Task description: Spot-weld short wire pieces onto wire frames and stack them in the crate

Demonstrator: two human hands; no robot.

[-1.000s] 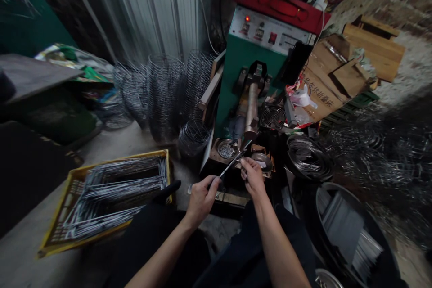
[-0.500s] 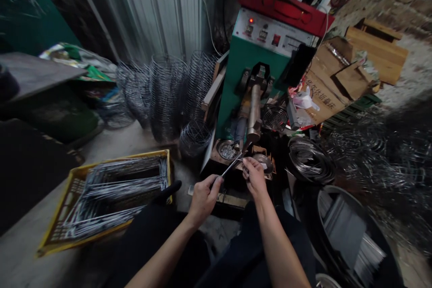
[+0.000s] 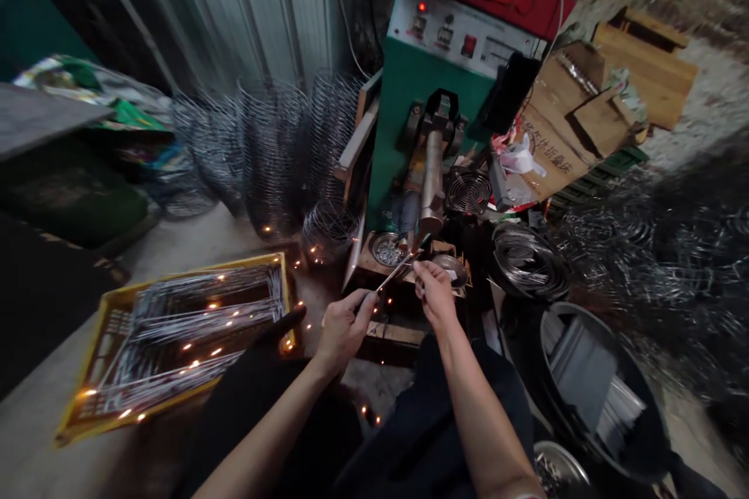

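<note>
A thin metal rod is pinched between the thumb and fingers of my left hand. It slants up to the right, its far end at the electrode tips of a green spot welder. Close to that end, my right hand has its fingers closed in a pinch; whatever small piece they hold is too small to make out. Just left of the tips sits a round dish of small metal bits. Another shallow dish stands behind my right hand. Orange sparks fly around my left hand.
A yellow crate of bent wire frames stands at the left, sparks over it. Wire baskets are stacked behind it. At the right are coiled metal strips, a black tub holding flat metal pieces, and a cardboard box.
Bright sparks have appeared across the floor and crate. The whole view has shifted slightly. Both hands keep their grip near the electrode tips.
</note>
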